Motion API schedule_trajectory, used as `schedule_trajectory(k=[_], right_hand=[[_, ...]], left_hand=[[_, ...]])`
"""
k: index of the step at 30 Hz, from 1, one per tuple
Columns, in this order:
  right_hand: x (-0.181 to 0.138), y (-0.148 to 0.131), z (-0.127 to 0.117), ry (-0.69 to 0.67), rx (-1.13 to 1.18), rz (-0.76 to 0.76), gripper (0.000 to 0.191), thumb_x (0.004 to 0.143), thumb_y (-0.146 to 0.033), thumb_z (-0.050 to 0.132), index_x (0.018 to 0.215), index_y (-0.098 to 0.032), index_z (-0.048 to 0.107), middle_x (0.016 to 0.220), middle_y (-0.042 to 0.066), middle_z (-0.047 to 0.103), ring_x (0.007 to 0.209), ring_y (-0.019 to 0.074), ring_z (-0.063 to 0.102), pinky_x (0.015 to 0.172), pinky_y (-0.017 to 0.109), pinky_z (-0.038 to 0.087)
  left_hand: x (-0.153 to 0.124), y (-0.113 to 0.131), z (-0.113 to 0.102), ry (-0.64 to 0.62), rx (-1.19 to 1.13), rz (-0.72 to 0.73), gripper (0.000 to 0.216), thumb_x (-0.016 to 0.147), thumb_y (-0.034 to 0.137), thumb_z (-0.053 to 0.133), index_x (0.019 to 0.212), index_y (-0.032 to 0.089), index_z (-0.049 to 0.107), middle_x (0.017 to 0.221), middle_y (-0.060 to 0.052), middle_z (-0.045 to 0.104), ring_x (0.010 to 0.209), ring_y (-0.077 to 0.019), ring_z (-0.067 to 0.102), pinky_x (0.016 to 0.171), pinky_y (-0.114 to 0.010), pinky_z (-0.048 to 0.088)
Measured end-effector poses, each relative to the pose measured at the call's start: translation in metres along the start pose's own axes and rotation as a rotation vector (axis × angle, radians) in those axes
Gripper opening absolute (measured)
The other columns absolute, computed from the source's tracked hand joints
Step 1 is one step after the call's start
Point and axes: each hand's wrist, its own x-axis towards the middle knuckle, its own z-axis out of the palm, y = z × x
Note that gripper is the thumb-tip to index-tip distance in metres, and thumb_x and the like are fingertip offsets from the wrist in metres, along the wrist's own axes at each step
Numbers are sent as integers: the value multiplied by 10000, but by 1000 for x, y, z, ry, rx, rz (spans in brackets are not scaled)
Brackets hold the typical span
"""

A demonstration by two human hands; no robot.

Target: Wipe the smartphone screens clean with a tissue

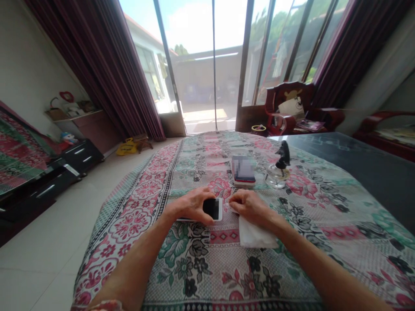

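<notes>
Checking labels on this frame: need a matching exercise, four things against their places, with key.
Things
1. phone
2. white cloth
3. spray bottle
4. yellow bag

Places
A. standing beside a stack of flat items
B. on the floor
C. partly covered by the right hand and wrist
D. between the thumb and fingers of the left hand

Pairs: 1-D, 2-C, 3-A, 4-B
</notes>
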Motion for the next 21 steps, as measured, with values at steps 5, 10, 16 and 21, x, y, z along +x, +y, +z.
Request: schedule_trajectory(k=[5, 10, 16, 21], right_hand=[[-5, -12, -33, -218, -54, 66, 424, 806, -329, 597, 406, -194, 563, 396, -8, 472, 388, 84, 345, 439, 264, 277], [-6, -32, -23, -288, 117, 130, 371, 866, -360, 484, 584, -182, 645, 545, 23, 604, 468, 105, 493, 443, 225, 356], [-13, -37, 8, -503, 397, 319, 272, 856, -335, 476, 759, -163, 663, 638, 29, 655, 471, 88, 543, 421, 181, 401], [-16, -51, 20, -524, 576, 411, 226, 814, -332, 533, 766, -158, 670, 665, 26, 669, 523, 92, 589, 457, 171, 426]], left_hand=[[2, -2, 7, 64, 62, -123, 491, 580, 471, 745, 981, 211, 633, 936, -47, 539, 873, -237, 544, 770, -340, 466], [6, 1, 14, 160, 125, -248, 530, 609, 507, 713, 1012, 183, 596, 941, -76, 534, 882, -265, 540, 766, -363, 467], [10, 0, 19, 296, 170, -503, 562, 653, 546, 677, 1026, 145, 549, 1038, -154, 548, 995, -341, 520, 826, -429, 437], [-1, -26, 1, 185, -126, -577, 341, 728, 517, 604, 723, 176, 608, 710, -52, 586, 822, -251, 570, 720, -310, 428]])
